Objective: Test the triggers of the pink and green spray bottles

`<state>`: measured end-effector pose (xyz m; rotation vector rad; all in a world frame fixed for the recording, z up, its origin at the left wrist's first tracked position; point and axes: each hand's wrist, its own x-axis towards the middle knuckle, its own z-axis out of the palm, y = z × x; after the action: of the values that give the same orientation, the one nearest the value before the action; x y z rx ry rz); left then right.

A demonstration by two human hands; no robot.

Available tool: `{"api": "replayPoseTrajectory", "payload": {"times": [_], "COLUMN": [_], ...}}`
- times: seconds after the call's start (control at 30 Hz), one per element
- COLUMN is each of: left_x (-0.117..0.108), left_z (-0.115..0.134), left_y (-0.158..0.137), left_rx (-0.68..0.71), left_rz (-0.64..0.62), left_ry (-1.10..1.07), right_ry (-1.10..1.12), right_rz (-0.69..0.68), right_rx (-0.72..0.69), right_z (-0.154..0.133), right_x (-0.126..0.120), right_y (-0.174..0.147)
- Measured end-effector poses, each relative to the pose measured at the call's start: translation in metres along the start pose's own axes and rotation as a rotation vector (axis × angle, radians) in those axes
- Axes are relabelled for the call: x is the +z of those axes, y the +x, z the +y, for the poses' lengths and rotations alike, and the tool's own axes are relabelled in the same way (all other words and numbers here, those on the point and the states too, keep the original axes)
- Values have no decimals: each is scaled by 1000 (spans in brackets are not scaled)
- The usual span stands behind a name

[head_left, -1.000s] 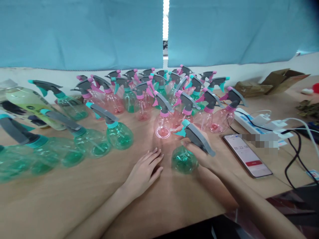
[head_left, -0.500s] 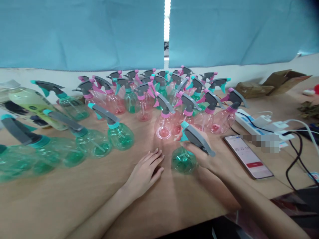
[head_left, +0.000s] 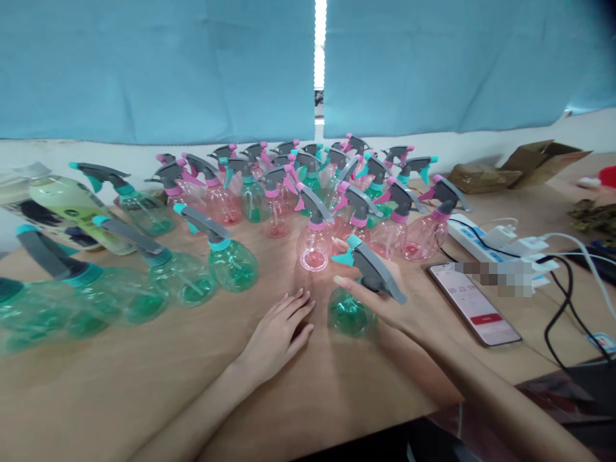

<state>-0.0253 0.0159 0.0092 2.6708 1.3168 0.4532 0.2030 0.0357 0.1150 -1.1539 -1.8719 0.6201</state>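
Observation:
My left hand [head_left: 276, 330] lies flat on the wooden table [head_left: 308, 410], palm down, fingers stretched out and holding nothing. To its right stands a green spray bottle [head_left: 350, 312] with a grey and turquoise trigger head. Around the neck of this bottle is my right hand [head_left: 385, 301], its thumb and fingers spread apart rather than wrapped round it. The trigger head hides part of that hand, so any light contact is hard to make out. Just behind, a pink spray bottle [head_left: 314, 247] stands upright.
Several pink and green spray bottles crowd the back, with more green bottles [head_left: 233, 264] at left. A large yellowish bottle [head_left: 72, 205] stands behind those. On the right are a phone [head_left: 474, 305], a white power strip [head_left: 469, 234] with cables, and a cardboard box [head_left: 539, 163].
My right hand has loosened from the green spray bottle's neck, the thumb lifting away and the fingers spreading. My left hand stays flat on the table. The view has shifted slightly.

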Motion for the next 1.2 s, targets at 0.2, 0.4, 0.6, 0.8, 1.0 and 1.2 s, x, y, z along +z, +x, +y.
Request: {"api": "replayPoseTrajectory", "payload": {"times": [0.2, 0.4, 0.6, 0.8, 1.0, 1.2], "left_x": [-1, 4, 0, -14, -20, -17], "left_z": [-1, 0, -1, -15, -24, -23], "left_y": [0, -1, -23, -63, -79, -78], "left_rx": [17, 51, 78, 50, -5, 0], "left_rz": [-3, -2, 2, 58, 59, 67], "left_ry": [27, 88, 102, 94, 107, 121], "right_ry": [-57, -190, -193, -142, -186, -281], "right_rz": [77, 39, 26, 28, 81, 91], "right_rx": [-66, -21, -78, -155, -156, -124], "right_z": [24, 25, 18, 9, 5, 1], "right_x": [0, -4, 18, 62, 103, 121], "right_y": [-22, -45, -42, -13, 20, 39]}}
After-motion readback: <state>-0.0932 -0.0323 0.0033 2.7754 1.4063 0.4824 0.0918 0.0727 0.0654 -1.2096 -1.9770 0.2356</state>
